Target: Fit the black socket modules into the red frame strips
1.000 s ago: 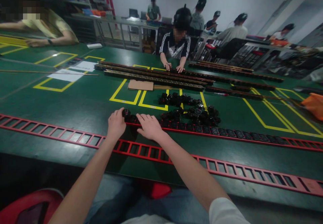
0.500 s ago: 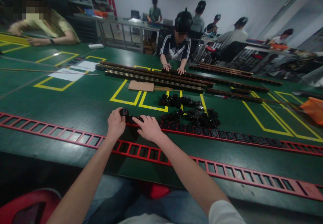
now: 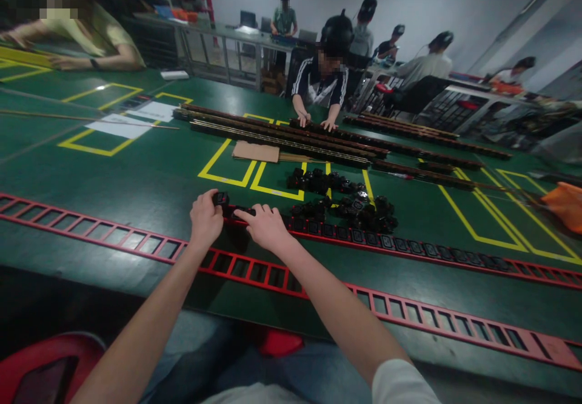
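My left hand (image 3: 206,219) is closed at the left end of a red rail (image 3: 231,222), pinching a small black square block (image 3: 220,198). Some of its fingers are hidden behind the block. Just to the right, my right hand (image 3: 267,228) rests over the same rail, its index finger stretched left onto the black pieces there and the other fingers loosely bent. From that hand rightward, a row of black square blocks (image 3: 357,235) sits in the rail. Loose black blocks (image 3: 364,210) lie heaped behind it.
Nearer me, an empty red ladder-like frame (image 3: 268,275) crosses the green table (image 3: 136,289). Long dark bars (image 3: 282,140), a piece of cardboard (image 3: 255,151) and white paper sheets (image 3: 119,126) lie farther back. A co-worker (image 3: 321,82) sits opposite with both hands on the bars.
My right index finger has reached slightly farther left along the rail. My left hand still pinches the block, a little farther left in view. The camera view has shifted slightly.
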`<state>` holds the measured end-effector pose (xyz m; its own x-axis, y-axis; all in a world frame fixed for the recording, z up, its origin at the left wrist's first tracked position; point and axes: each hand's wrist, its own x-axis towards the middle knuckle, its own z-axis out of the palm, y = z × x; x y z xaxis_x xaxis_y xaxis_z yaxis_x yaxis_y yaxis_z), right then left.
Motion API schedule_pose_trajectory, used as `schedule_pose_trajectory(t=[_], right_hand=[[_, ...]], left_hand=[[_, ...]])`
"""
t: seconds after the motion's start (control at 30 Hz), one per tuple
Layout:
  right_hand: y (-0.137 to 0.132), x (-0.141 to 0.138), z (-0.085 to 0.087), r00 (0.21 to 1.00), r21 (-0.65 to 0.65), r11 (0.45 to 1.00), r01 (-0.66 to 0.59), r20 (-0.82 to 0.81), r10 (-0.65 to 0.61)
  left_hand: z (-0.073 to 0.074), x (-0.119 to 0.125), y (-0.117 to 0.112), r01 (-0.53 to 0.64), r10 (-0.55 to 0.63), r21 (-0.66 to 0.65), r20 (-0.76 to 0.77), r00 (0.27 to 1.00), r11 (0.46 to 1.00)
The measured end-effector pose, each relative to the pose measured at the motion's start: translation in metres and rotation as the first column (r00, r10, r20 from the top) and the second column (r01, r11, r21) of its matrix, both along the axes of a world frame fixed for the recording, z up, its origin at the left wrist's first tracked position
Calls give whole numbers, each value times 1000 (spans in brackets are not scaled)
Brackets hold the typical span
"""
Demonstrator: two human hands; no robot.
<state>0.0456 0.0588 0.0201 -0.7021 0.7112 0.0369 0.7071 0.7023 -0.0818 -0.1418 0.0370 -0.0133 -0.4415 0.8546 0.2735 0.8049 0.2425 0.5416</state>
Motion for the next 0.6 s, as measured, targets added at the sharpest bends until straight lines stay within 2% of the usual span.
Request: schedule_pose_trajectory(t=[0.2, 0.43, 0.6], right_hand=[[11, -3, 3, 999, -73, 996, -45, -3, 44], [2, 2, -3, 998, 14, 1000, -24, -60, 25], [0, 4, -2, 997, 20, 999, -26, -71, 27]], left_hand=[[5, 3, -3, -18, 17, -30, -9, 1000, 999], [6, 3, -7, -3, 3, -18, -10, 1000, 1000], [5, -1, -9, 2, -2, 14, 9, 1000, 1000]])
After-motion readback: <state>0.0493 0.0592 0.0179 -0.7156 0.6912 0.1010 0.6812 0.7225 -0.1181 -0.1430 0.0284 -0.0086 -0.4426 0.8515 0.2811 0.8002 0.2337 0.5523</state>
